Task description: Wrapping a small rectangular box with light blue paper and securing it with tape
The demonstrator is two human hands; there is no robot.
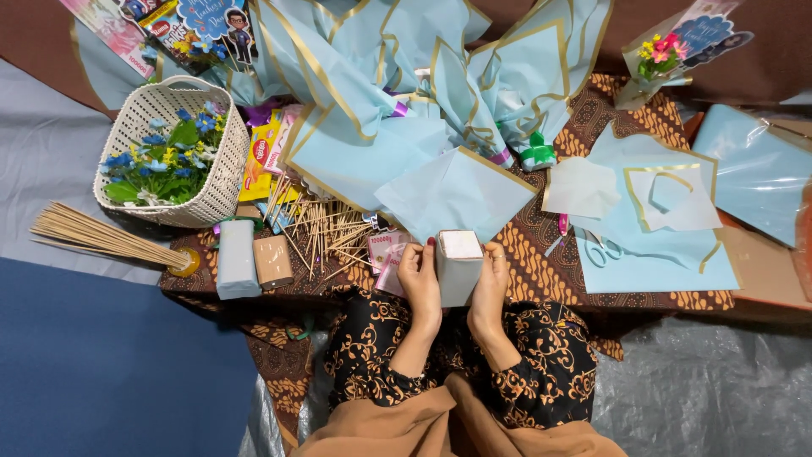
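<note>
Block (459, 267), pale and box-shaped, upright above our lap at the cloth's (529, 262) near edge. We clasp it between left hand (420, 283) and right hand (490, 283), fingers curled on opposite sides, steadying it. Sticks (326, 228) and blue paper (452, 190) just beyond, within reach; scissors (602, 248) to the right; flower basket (173, 152) far left.

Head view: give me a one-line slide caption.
Both hands, left and right, hold a pale block upright over a patterned cloth.
</note>
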